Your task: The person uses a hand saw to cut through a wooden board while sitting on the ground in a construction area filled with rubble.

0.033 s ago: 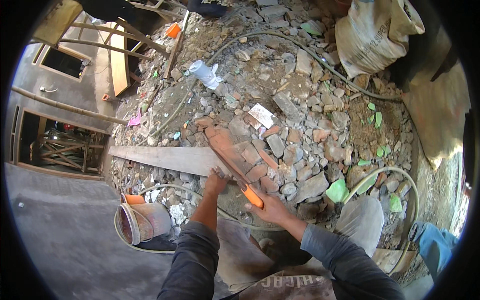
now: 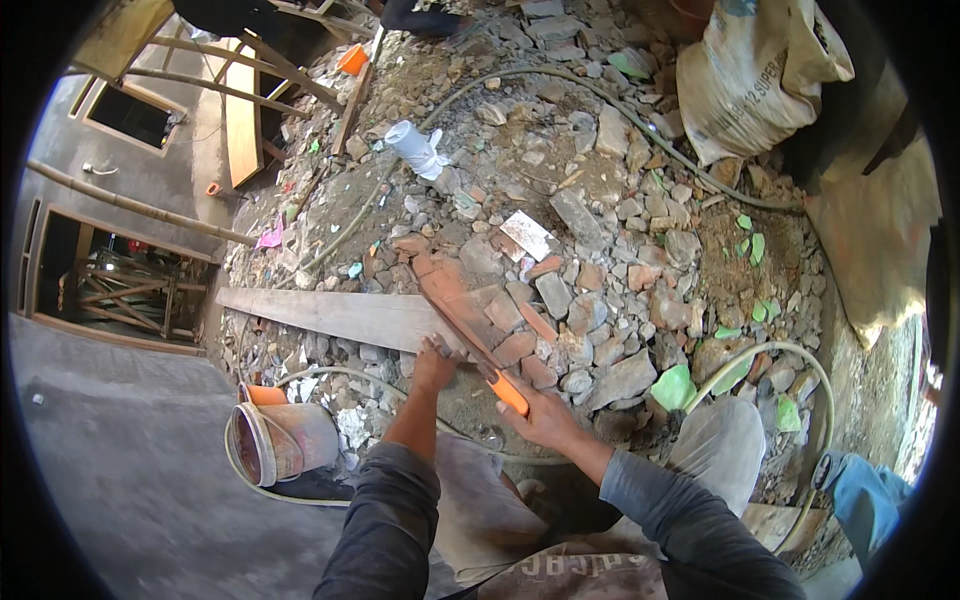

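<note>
In my right hand is the orange handle of a hand saw, whose long rust-brown blade slants up and left. The blade crosses the near end of a long grey wooden plank that lies over the rubble. My left hand grips this end of the plank, fingers bent over it just left of the blade. My grey-clad knee is beside my right arm.
Broken brick and stone surround me, crossed by a hose. A paint-stained bucket stands lower left by an orange container. A sack sits upper right, bamboo poles at left, blue cloth at lower right.
</note>
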### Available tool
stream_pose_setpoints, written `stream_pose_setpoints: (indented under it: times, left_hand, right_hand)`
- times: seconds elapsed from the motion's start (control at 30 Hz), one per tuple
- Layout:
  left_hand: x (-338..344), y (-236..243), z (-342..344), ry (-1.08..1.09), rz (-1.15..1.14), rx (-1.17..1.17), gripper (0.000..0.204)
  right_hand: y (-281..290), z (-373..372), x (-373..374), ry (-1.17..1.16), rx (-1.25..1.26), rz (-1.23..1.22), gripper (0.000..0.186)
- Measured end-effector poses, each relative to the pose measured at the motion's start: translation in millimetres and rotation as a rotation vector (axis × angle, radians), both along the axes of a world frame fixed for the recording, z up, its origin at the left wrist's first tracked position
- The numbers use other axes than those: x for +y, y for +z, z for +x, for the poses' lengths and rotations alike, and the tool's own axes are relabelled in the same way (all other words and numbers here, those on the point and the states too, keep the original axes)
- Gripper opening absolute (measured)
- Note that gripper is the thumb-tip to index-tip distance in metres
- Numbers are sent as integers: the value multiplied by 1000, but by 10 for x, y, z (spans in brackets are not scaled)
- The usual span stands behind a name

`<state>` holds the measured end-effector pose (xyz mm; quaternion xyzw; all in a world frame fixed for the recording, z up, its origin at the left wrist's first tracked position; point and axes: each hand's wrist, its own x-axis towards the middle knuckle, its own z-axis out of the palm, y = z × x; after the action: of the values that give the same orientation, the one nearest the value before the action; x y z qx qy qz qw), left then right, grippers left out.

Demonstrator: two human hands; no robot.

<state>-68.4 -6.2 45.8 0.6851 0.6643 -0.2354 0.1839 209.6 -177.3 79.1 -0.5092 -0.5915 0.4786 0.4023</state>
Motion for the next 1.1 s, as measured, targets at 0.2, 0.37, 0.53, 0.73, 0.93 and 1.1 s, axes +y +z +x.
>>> stream_pose_setpoints:
  times: [0.2,0.37,0.53,0.73,0.93,1.1]
  left_hand:
    - [15,-4,-26,118,-6,-26,117]
    - [9,220,109,179,-76,-14,121]
    - [38,-2,-48,172,0,-17,129]
    - [63,13,-108,144,11,17,121]
    - [34,340,169,257,-1,-125,115]
    - [56,49,-79,255,24,-44,109]
  right_hand:
    - [-65,-11,-13,-31,-39,28,62]
    - [-18,-7,-107,-22,-39,-5,60]
    - [-22,-64,-117,3,-41,-9,62]
    - [53,-94,-97,28,-16,-42,65]
    - [171,-26,-102,-6,-64,-154,67]
    - [53,-199,-162,-49,-44,-45,65]
